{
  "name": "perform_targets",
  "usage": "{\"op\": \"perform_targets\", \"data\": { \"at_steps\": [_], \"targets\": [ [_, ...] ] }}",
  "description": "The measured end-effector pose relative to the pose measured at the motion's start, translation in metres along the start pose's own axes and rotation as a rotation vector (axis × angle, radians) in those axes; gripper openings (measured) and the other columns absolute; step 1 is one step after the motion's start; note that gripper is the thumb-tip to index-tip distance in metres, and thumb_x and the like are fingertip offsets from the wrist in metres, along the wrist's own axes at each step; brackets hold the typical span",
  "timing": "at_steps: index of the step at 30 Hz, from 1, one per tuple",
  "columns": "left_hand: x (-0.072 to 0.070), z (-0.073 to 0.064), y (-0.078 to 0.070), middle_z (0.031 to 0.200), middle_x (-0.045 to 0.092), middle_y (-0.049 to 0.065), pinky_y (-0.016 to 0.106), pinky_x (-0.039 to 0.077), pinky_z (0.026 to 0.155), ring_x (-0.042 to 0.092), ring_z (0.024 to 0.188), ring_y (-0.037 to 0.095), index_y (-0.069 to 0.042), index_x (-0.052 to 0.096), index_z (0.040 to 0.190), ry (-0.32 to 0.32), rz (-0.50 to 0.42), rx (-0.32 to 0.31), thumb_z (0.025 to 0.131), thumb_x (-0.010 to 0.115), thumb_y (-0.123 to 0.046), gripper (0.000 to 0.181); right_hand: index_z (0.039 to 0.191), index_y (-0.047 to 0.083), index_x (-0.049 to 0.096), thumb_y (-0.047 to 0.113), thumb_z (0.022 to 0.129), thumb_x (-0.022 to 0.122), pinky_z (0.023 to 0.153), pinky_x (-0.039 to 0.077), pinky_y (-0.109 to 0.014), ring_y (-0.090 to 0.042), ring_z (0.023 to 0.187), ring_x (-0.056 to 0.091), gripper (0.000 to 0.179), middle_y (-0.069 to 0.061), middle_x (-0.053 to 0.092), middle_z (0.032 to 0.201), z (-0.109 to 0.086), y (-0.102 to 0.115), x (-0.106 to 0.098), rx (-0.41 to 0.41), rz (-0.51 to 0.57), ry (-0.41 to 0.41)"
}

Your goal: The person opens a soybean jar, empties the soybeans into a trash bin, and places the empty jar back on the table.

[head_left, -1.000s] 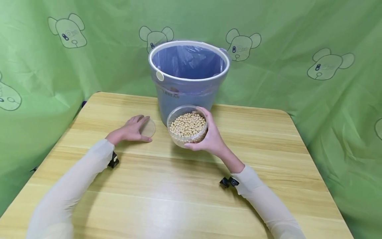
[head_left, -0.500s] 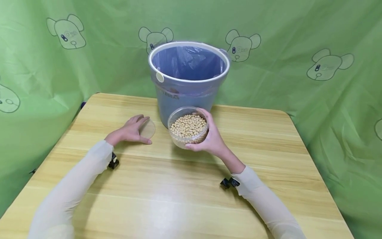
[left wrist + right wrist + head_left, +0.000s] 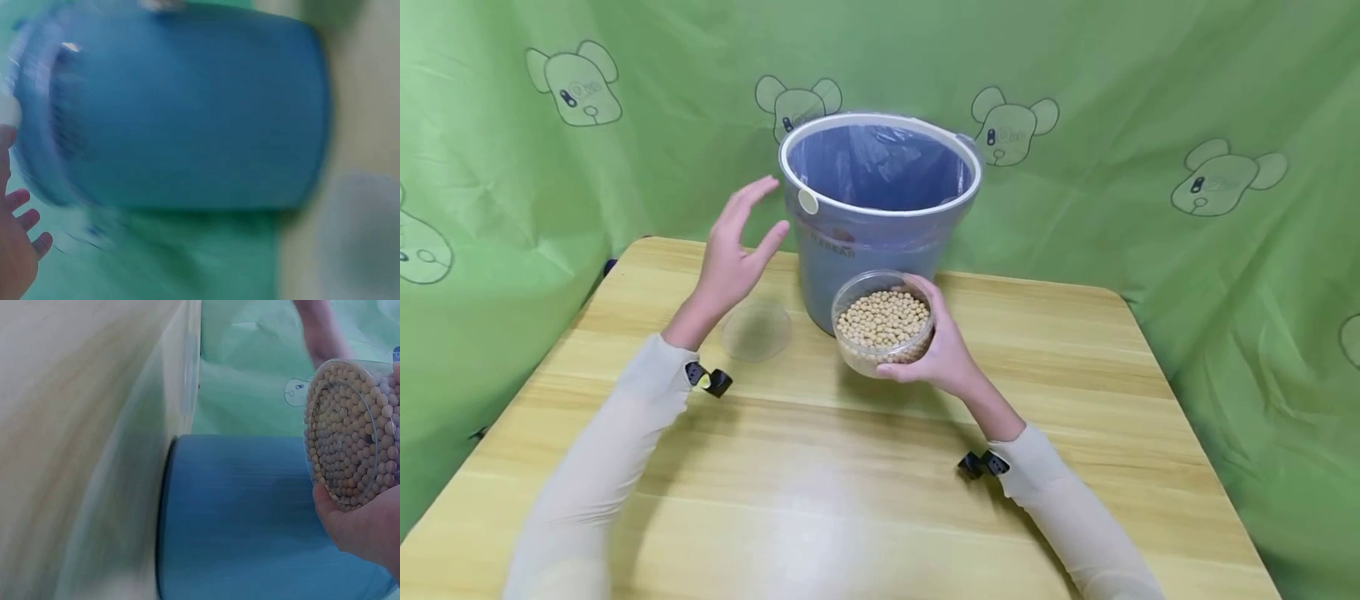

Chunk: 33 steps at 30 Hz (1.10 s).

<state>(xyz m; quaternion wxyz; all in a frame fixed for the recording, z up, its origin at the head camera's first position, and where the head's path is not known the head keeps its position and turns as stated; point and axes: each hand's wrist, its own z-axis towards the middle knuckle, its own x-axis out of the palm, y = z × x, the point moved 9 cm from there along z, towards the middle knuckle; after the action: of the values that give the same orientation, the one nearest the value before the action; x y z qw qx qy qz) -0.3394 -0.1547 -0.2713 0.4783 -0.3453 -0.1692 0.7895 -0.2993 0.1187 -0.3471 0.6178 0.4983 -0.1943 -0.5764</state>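
My right hand (image 3: 943, 350) grips a clear round plastic tub (image 3: 880, 358) from its right side, thumb at the front. Pale round beans (image 3: 883, 319) fill much of the tub, which is held above the table before the bucket. The tub's underside, full of beans, shows in the right wrist view. My left hand (image 3: 730, 258) is raised with fingers spread, empty, just left of the blue bucket (image 3: 865, 258). Below it a clear round lid (image 3: 757, 330) lies flat on the table. The left wrist view is blurred but shows the bucket's side close to the fingers.
The bucket has a white rim (image 3: 880, 208) and a translucent bag liner (image 3: 887, 158) folded over it. It stands at the back of the wooden table (image 3: 820, 500). A green curtain (image 3: 1120, 233) with printed animal heads hangs behind.
My left hand has let go of the lid, leaving it on the table, and has risen toward the bucket's rim. The right hand still holds the tub, nearly in place.
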Motion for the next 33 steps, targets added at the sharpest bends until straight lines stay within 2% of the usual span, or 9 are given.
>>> {"op": "perform_targets", "data": {
  "at_steps": [2,5,7,10,17,22,25,28,33],
  "targets": [
    [0.000,0.009,-0.028,0.154,0.051,0.009,0.035,0.029,0.126,0.043,0.147,0.020,-0.010,0.055,0.146,-0.011,0.029,0.114,0.097,0.069,-0.018,0.051,0.156,0.012,0.032,0.004,0.052,0.096,0.123,0.033,-0.044,-0.028,0.140,0.043,0.122,-0.013,0.044,0.153,-0.001,0.002,-0.004,-0.004,-0.004,-0.001],
    [0.009,0.016,-0.061,0.151,0.055,0.012,0.039,0.029,0.126,0.045,0.145,0.027,-0.009,0.060,0.141,0.011,0.138,0.275,0.096,0.071,-0.020,0.047,0.155,0.014,0.034,0.000,0.052,0.094,0.122,0.035,-0.035,-0.025,0.138,0.045,0.121,-0.013,0.048,0.151,-0.001,0.007,-0.012,-0.002,0.018,-0.002],
    [0.019,0.019,-0.076,0.147,0.058,0.014,0.042,0.029,0.126,0.047,0.144,0.032,-0.009,0.063,0.138,0.037,0.221,0.362,0.097,0.070,-0.021,0.043,0.155,0.015,0.035,-0.003,0.052,0.093,0.120,0.037,-0.031,-0.023,0.137,0.046,0.120,-0.015,0.049,0.149,0.000,0.011,-0.019,0.002,0.049,-0.007],
    [0.032,0.021,-0.085,0.141,0.063,0.014,0.044,0.029,0.126,0.050,0.140,0.035,-0.010,0.068,0.132,0.067,0.288,0.426,0.099,0.067,-0.022,0.035,0.154,0.012,0.036,-0.009,0.053,0.089,0.117,0.041,-0.028,-0.023,0.134,0.049,0.117,-0.020,0.049,0.147,0.000,0.019,-0.032,-0.003,0.119,-0.021],
    [0.038,0.024,-0.089,0.115,0.076,0.009,0.040,0.044,0.112,0.065,0.116,0.030,-0.010,0.076,0.117,0.026,0.254,0.454,0.099,0.066,-0.018,0.022,0.152,0.010,0.040,-0.021,0.055,0.076,0.110,0.050,-0.031,-0.028,0.128,0.052,0.108,-0.026,0.045,0.145,0.004,0.042,-0.074,-0.033,0.300,-0.108],
    [0.036,0.025,-0.090,0.109,0.077,0.009,0.040,0.048,0.105,0.067,0.105,0.028,-0.009,0.078,0.115,0.005,0.234,0.456,0.098,0.068,-0.018,0.021,0.148,0.005,0.045,-0.027,0.059,0.071,0.103,0.056,-0.032,-0.030,0.124,0.054,0.098,-0.022,0.049,0.140,0.016,0.067,-0.119,-0.055,0.344,-0.219],
    [0.037,0.025,-0.090,0.109,0.077,0.009,0.039,0.048,0.105,0.067,0.104,0.028,-0.009,0.078,0.114,0.002,0.208,0.448,0.098,0.069,-0.017,0.020,0.146,0.005,0.045,-0.028,0.061,0.073,0.099,0.057,-0.030,-0.030,0.122,0.054,0.096,-0.019,0.049,0.139,0.027,0.082,-0.147,-0.031,0.306,-0.294],
    [0.038,0.026,-0.090,0.109,0.078,0.009,0.038,0.047,0.106,0.066,0.105,0.028,-0.009,0.078,0.113,0.001,0.186,0.436,0.097,0.069,-0.016,0.020,0.148,0.009,0.042,-0.024,0.062,0.080,0.097,0.057,-0.026,-0.029,0.125,0.052,0.099,-0.015,0.047,0.141,0.040,0.092,-0.174,0.052,0.224,-0.351],
    [0.039,0.026,-0.088,0.109,0.078,0.009,0.038,0.047,0.107,0.067,0.105,0.028,-0.009,0.078,0.113,-0.009,0.170,0.424,0.096,0.070,-0.015,0.019,0.153,0.014,0.034,-0.019,0.063,0.085,0.095,0.056,-0.019,-0.026,0.129,0.049,0.109,-0.011,0.043,0.144,0.074,0.106,-0.205,0.160,0.124,-0.345]
  ]
}}
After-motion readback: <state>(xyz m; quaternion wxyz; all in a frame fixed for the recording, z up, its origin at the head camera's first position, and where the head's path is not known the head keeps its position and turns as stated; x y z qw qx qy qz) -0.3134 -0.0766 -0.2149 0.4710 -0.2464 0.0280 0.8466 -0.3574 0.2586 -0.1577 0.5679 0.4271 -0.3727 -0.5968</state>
